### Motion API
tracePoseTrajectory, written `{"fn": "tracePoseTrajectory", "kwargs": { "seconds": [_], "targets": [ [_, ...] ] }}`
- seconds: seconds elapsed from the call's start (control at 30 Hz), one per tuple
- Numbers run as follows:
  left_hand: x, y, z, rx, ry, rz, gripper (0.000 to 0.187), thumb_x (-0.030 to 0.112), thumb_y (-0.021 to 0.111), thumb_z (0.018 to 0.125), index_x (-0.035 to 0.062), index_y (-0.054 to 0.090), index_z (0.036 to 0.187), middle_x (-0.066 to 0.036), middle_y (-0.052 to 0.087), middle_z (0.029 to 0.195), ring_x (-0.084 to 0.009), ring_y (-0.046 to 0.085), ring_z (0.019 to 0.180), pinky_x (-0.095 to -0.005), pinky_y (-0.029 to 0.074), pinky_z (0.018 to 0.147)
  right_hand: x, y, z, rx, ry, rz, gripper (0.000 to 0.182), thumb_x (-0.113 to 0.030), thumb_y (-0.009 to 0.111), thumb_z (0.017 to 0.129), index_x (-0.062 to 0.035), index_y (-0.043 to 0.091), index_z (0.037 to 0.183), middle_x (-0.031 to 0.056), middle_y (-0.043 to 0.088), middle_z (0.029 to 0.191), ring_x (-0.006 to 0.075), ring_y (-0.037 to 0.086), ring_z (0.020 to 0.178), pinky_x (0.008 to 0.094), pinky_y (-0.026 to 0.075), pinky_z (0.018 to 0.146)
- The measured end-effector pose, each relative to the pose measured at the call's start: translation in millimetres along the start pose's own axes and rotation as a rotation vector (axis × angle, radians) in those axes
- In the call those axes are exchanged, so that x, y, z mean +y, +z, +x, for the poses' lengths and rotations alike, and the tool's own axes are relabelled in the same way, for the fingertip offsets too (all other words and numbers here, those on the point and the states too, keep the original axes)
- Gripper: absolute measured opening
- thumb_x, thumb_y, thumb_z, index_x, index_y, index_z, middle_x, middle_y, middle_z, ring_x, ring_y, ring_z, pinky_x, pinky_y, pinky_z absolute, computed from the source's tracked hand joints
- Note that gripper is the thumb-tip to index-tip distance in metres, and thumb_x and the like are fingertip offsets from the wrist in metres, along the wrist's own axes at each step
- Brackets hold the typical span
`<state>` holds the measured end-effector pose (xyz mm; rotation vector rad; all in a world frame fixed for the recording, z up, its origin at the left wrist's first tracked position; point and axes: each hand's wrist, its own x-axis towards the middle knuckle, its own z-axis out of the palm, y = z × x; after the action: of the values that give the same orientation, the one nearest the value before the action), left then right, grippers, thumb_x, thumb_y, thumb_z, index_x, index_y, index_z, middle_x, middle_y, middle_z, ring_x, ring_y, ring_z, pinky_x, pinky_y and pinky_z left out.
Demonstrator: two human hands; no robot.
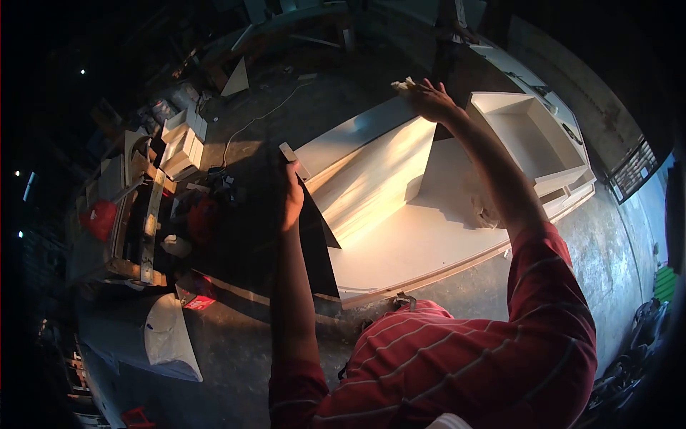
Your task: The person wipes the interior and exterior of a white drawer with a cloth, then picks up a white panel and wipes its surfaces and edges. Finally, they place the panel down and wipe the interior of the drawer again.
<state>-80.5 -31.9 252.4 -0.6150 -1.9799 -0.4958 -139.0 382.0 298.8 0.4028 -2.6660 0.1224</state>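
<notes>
A wooden panel (375, 179) stands on edge on a large pale board (429, 243), its face lit by low sunlight and its top surface whitish. My left hand (293, 196) is at the panel's near left end, closed around its edge beside a small pale end piece (288, 151); shadow hides most of its fingers. My right hand (434, 104) is over the panel's far right end. Between its fingers is a crumpled whitish rag (404, 86), with some fingertips stretched past it.
An open white drawer-like box (525, 132) sits at the board's right end. On the left are a wooden frame (151, 222), a red cap-like object (100, 218), small wooden boxes (182, 151) and a red carton (196, 289). A cable (250, 121) crosses the floor.
</notes>
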Motion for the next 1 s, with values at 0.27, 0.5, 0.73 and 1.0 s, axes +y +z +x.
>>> {"fn": "tracePoseTrajectory", "kwargs": {
  "seconds": [0.27,0.5,0.73,1.0],
  "targets": [
    [-12.2,14.3,-7.9,-0.270,-0.316,-0.273,0.032,0.021,0.036,0.096,0.0079,0.058,0.115,-0.012,0.065,0.106,-0.0258,0.060,0.100,-0.0337,0.044,0.088,-205.4,28.2,10.0,0.244,-0.203,0.064,0.035,-0.029,0.048,0.088,-0.0096,0.057,0.116,0.0156,0.048,0.132,0.0343,0.046,0.122,0.0469,0.035,0.103],
    [-23.1,22.1,-23.5,-0.125,-0.208,-0.334,0.038,0.025,0.037,0.096,-0.0024,0.055,0.115,-0.017,0.058,0.117,-0.0270,0.052,0.110,-0.0355,0.039,0.094,-237.2,-2.3,0.7,0.130,-0.264,0.112,0.044,-0.037,0.043,0.090,-0.0182,0.047,0.129,0.0128,0.045,0.136,0.0345,0.043,0.125,0.0516,0.034,0.102],
    [15.3,-14.8,6.3,-0.180,-0.239,-0.068,0.027,0.028,0.048,0.093,0.0054,0.062,0.098,-0.012,0.066,0.097,-0.0264,0.061,0.089,-0.0322,0.046,0.077,-35.7,-42.0,-25.4,0.041,0.020,-0.119,0.047,-0.029,0.040,0.091,-0.0207,0.040,0.136,0.0106,0.040,0.140,0.0290,0.037,0.131,0.0505,0.028,0.106],
    [10.9,-4.2,9.1,-0.312,-0.571,-0.481,0.035,0.035,0.044,0.091,0.0071,0.062,0.102,-0.016,0.063,0.104,-0.0336,0.055,0.101,-0.0380,0.041,0.086,-185.5,-18.7,-50.3,0.381,-0.260,0.210,0.033,-0.025,0.048,0.088,-0.0066,0.057,0.115,0.0204,0.052,0.125,0.0358,0.049,0.117,0.0441,0.037,0.101]
  ]
}}
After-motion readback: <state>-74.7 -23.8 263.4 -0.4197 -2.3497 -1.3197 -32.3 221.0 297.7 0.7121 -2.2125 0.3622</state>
